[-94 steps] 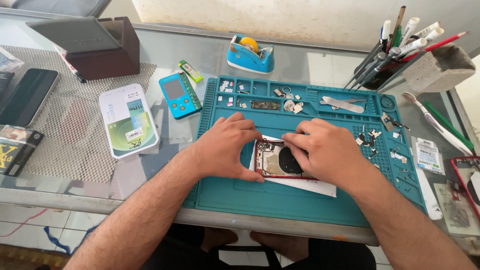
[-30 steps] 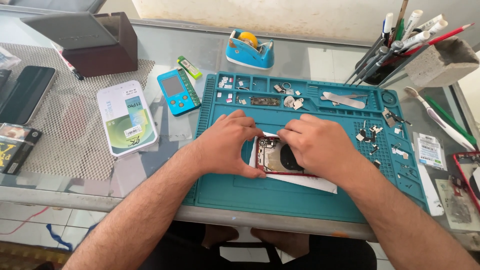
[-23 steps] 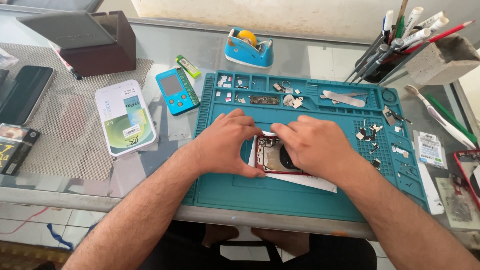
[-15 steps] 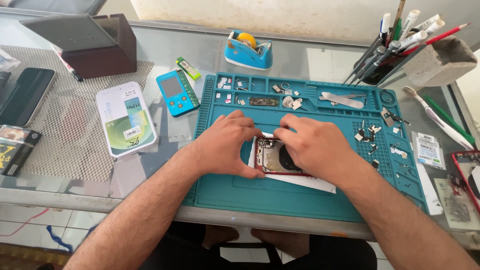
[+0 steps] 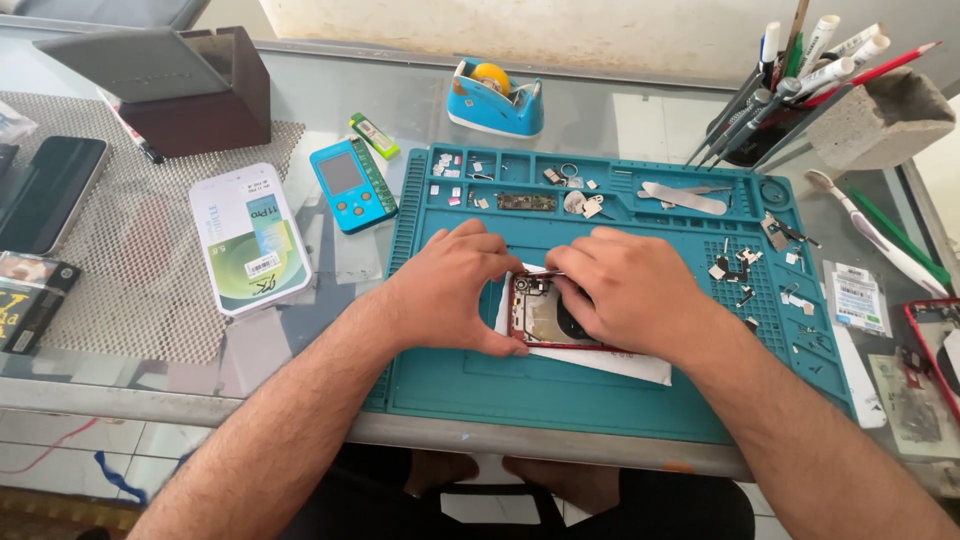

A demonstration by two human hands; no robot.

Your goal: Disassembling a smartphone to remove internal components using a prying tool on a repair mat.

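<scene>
An opened red-framed phone body point(image 5: 540, 315) lies on a white sheet point(image 5: 620, 362) in the middle of a teal repair mat point(image 5: 600, 400). My left hand point(image 5: 455, 290) curls around the phone's left edge and holds it steady. My right hand point(image 5: 625, 290) covers the phone's right half, fingertips pressing at its top edge near the camera corner. Whether a small tool sits under my right fingers is hidden.
Small screws and parts fill the mat's top trays point(image 5: 520, 185) and right side point(image 5: 750, 270). A white phone box point(image 5: 250, 240), a small blue device point(image 5: 352, 182), a blue tape dispenser point(image 5: 495, 95), a pen holder point(image 5: 790, 90) and a dark phone point(image 5: 45, 195) surround it.
My right hand has shifted left, over the phone's top edge, closer to my left hand. The phone and my left hand stay in place.
</scene>
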